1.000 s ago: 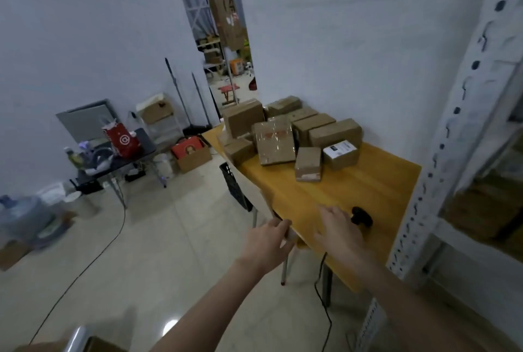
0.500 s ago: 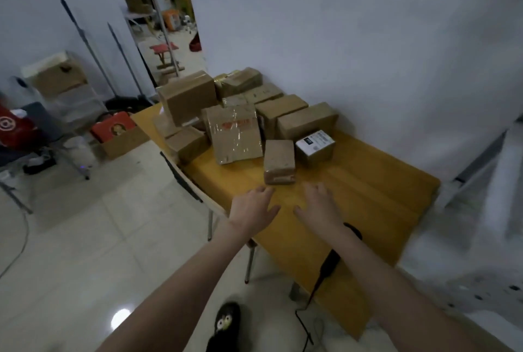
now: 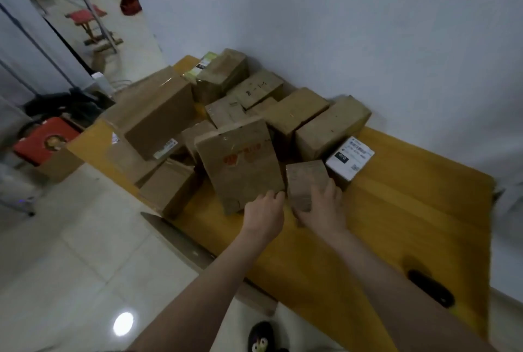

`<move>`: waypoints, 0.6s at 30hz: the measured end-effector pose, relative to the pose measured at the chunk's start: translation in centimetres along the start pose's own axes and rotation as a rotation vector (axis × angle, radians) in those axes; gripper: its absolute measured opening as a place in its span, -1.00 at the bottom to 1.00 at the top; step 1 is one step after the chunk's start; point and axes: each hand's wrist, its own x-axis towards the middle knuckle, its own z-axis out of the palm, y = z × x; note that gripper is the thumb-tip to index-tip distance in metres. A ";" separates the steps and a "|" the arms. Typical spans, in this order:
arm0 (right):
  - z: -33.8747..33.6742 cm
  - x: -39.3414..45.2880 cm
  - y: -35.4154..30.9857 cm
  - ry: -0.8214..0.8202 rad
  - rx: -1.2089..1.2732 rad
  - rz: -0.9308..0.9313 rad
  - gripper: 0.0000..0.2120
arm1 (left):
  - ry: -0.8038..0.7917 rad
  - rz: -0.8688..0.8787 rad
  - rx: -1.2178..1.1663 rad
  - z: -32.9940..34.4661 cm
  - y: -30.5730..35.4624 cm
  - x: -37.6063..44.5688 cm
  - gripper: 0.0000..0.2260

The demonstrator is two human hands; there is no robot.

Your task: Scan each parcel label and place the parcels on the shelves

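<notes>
Right hand [image 3: 321, 207] gripping a small brown parcel [image 3: 307, 179] on the yellow table [image 3: 410, 210], left hand [image 3: 264, 213] relaxed, fingers touching the taped parcel [image 3: 240, 162] beside it

White wall [image 3: 339, 26], glossy tiled floor [image 3: 70, 281]

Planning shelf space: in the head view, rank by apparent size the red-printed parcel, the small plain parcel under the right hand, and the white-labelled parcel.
1. Red-printed parcel, clearly largest.
2. Small plain parcel and white-labelled parcel look alike; unranked.
</notes>
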 end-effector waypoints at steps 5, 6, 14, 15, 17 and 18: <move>2.3 4.7 -2.0 -0.157 -0.026 0.196 0.02 | -0.052 0.033 -0.009 0.8 -2.6 2.8 -0.72; 2.5 5.3 -2.0 -0.151 -0.036 0.226 0.03 | -0.055 0.046 -0.004 0.9 -2.9 3.3 -0.72; 1.6 4.5 0.8 -0.059 0.138 0.255 0.06 | -0.049 0.148 -0.009 0.1 -2.7 4.7 -0.66; 1.2 4.0 1.7 -0.048 0.204 0.243 0.11 | -0.045 0.165 0.003 -0.1 -2.5 4.7 -0.67; 0.2 2.9 3.7 -0.024 0.391 0.207 0.19 | -0.034 0.196 0.024 -0.6 -2.2 4.6 -0.67; -0.4 2.2 4.7 -0.016 0.494 0.185 0.21 | -0.026 0.207 0.028 -0.8 -2.0 4.6 -0.67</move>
